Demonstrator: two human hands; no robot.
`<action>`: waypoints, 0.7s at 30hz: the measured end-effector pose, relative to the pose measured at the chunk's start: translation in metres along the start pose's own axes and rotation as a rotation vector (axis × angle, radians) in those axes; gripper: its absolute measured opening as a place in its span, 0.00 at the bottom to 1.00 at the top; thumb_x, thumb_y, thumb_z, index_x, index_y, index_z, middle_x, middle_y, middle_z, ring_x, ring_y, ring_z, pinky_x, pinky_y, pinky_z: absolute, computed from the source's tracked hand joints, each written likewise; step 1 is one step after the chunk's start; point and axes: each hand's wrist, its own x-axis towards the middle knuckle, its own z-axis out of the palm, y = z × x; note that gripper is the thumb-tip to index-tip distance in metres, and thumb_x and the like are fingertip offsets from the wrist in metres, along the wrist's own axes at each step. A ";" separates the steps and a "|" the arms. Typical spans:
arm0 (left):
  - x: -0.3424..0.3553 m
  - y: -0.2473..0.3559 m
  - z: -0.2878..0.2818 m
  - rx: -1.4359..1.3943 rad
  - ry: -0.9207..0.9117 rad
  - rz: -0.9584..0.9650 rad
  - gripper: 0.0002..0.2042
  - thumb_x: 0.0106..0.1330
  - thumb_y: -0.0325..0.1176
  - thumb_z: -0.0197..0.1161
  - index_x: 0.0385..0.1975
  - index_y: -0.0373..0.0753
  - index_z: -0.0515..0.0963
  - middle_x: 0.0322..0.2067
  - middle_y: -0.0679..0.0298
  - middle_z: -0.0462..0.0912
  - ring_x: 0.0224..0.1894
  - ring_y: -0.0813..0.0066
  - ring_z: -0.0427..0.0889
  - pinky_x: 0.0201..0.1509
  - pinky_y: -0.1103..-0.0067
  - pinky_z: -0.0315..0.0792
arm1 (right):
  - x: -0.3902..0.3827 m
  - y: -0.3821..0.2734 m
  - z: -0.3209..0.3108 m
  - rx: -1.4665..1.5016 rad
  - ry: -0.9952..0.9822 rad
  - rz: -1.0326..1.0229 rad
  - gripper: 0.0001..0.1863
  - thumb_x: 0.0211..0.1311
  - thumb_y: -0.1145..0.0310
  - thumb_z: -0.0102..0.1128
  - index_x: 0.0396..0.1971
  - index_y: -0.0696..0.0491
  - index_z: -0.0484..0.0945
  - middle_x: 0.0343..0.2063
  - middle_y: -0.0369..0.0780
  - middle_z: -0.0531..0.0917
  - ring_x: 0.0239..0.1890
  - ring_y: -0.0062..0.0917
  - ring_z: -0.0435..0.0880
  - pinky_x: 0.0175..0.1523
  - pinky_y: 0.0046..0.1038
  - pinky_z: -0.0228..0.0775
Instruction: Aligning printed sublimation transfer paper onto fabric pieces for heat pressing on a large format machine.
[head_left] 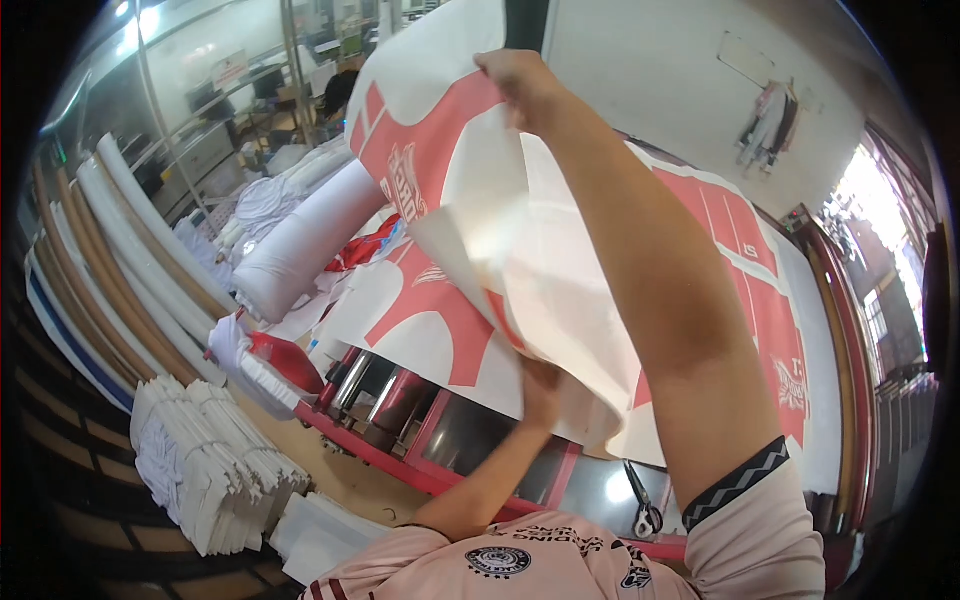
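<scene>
A large white sheet printed with red garment-panel shapes (425, 325) lies over the red-framed machine table. Its far part is lifted and curled over on itself. My right arm stretches far forward, and my right hand (525, 88) is closed on the raised edge of the sheet. Lower down, my left hand (541, 395) is at the curled sheet's near edge; its fingers are blurred and partly hidden by the sheet. Black-handled scissors (645, 505) lie on the shiny tabletop near my right elbow.
A thick roll of white material (300, 235) lies at the back left. Several long tubes (130, 240) lean at far left. Folded white bundles (215, 460) stand at lower left, beside the machine's metal rollers (375, 390). Clothes (770, 125) hang on the back wall.
</scene>
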 end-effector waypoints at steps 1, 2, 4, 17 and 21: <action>0.024 0.033 0.007 -0.082 0.199 0.081 0.36 0.69 0.44 0.53 0.70 0.39 0.42 0.68 0.57 0.53 0.70 0.64 0.55 0.72 0.69 0.52 | -0.006 -0.004 -0.010 0.163 0.062 0.099 0.15 0.55 0.68 0.55 0.37 0.64 0.78 0.34 0.47 0.81 0.37 0.31 0.81 0.37 0.37 0.74; 0.043 0.056 0.006 -0.159 0.406 0.165 0.33 0.73 0.53 0.45 0.70 0.40 0.47 0.68 0.60 0.54 0.69 0.66 0.56 0.71 0.68 0.54 | -0.013 -0.005 -0.016 0.329 0.117 0.199 0.18 0.53 0.69 0.54 0.41 0.65 0.78 0.39 0.51 0.82 0.42 0.35 0.83 0.40 0.40 0.76; 0.068 0.077 -0.031 0.606 0.379 0.421 0.38 0.70 0.63 0.37 0.71 0.44 0.43 0.70 0.61 0.50 0.71 0.67 0.52 0.71 0.68 0.53 | -0.015 0.004 -0.032 0.259 0.189 0.102 0.19 0.55 0.67 0.53 0.41 0.65 0.78 0.40 0.52 0.81 0.45 0.37 0.82 0.43 0.40 0.75; 0.026 0.014 -0.070 0.562 0.647 -0.075 0.22 0.60 0.18 0.53 0.57 0.30 0.66 0.49 0.58 0.77 0.48 0.68 0.77 0.53 0.78 0.68 | 0.024 0.091 -0.361 -1.386 0.941 -0.222 0.13 0.52 0.59 0.56 0.30 0.50 0.83 0.30 0.44 0.85 0.36 0.40 0.84 0.41 0.41 0.75; 0.039 -0.003 -0.111 0.368 0.748 -0.073 0.18 0.58 0.15 0.50 0.50 0.32 0.73 0.45 0.59 0.79 0.43 0.69 0.79 0.47 0.72 0.73 | -0.005 0.124 -0.589 -1.587 1.092 0.058 0.12 0.50 0.54 0.62 0.25 0.47 0.84 0.25 0.39 0.85 0.28 0.36 0.86 0.27 0.39 0.77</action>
